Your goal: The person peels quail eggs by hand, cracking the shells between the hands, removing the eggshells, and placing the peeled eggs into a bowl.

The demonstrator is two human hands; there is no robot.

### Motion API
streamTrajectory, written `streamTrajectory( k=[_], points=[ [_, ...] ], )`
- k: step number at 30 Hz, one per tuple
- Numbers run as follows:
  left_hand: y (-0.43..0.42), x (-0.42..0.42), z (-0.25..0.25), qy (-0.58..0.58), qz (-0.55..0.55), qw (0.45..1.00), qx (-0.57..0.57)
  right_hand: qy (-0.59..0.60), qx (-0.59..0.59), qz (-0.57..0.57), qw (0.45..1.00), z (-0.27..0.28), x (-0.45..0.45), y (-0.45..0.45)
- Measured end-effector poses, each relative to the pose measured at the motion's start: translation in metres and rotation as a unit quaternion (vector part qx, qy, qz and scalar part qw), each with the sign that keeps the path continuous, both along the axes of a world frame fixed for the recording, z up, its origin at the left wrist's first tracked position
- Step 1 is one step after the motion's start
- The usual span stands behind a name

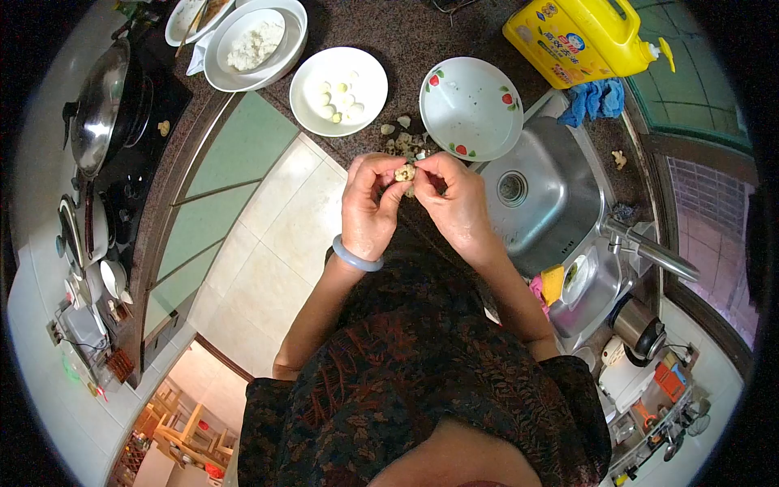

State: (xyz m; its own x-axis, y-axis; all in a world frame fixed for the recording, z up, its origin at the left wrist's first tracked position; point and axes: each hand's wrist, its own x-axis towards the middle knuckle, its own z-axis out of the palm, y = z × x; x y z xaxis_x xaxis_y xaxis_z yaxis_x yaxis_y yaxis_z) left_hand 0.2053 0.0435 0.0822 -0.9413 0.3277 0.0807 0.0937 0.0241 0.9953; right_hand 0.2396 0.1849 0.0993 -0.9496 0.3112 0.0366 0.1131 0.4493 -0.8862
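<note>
My left hand (371, 204) and my right hand (456, 203) meet over the counter's edge, pinching a small speckled egg (404, 173), like a quail egg, between thumbs and fingertips. Part of the egg is hidden by the fingers. Just beyond it, a pile of broken shell (403, 144) lies on the dark counter. To the upper left, a white bowl (308, 75) contains several small peeled eggs. At the upper right stands a larger bowl (454, 85) with red fruit decorations and a few dark specks inside.
A steel sink (580, 183) with a tap (653, 250) is on my right, below a yellow jug (560, 40) and a blue cloth (596, 101). Nested bowls (297, 49) hold rice at the upper left. Farther left, a wok (101, 105) sits by the stove.
</note>
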Motion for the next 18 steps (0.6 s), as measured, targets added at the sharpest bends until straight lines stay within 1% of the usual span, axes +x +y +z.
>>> streamTrajectory(
  k=[1, 2, 3, 4, 5, 7, 12, 14, 18],
  points=[
    [-0.001, 0.0, 0.001, -0.024, -0.005, 1.0, 0.011, 0.01, 0.01, -0.003, 1.0, 0.0, -0.001, 0.0],
    [-0.002, 0.0, 0.001, -0.024, -0.004, 1.0, 0.011, 0.009, 0.01, -0.003, 1.0, -0.002, -0.002, 0.001],
    [-0.005, -0.002, 0.0, -0.117, -0.028, 0.989, 0.084, 0.014, 0.014, -0.005, 1.0, -0.005, -0.003, 0.003],
    [-0.006, -0.003, 0.0, -0.208, -0.051, 0.964, 0.156, 0.019, 0.017, -0.006, 1.0, -0.007, -0.003, 0.006],
    [-0.006, -0.004, 0.001, -0.208, -0.051, 0.964, 0.157, 0.019, 0.017, -0.006, 1.0, -0.005, -0.004, 0.008],
    [-0.007, -0.005, 0.007, -0.279, -0.043, 0.935, 0.213, -0.056, -0.029, -0.003, 0.998, 0.002, -0.005, 0.012],
    [-0.01, -0.006, 0.001, -0.282, -0.057, 0.936, 0.202, -0.042, -0.066, 0.036, 0.996, 0.009, -0.005, 0.016],
    [-0.008, -0.005, 0.0, -0.273, -0.052, 0.941, 0.194, -0.016, -0.016, 0.057, 0.998, 0.006, -0.004, 0.017],
    [-0.007, -0.005, -0.004, -0.243, -0.056, 0.951, 0.18, -0.03, -0.02, 0.055, 0.998, 0.011, -0.004, 0.014]
  ],
)
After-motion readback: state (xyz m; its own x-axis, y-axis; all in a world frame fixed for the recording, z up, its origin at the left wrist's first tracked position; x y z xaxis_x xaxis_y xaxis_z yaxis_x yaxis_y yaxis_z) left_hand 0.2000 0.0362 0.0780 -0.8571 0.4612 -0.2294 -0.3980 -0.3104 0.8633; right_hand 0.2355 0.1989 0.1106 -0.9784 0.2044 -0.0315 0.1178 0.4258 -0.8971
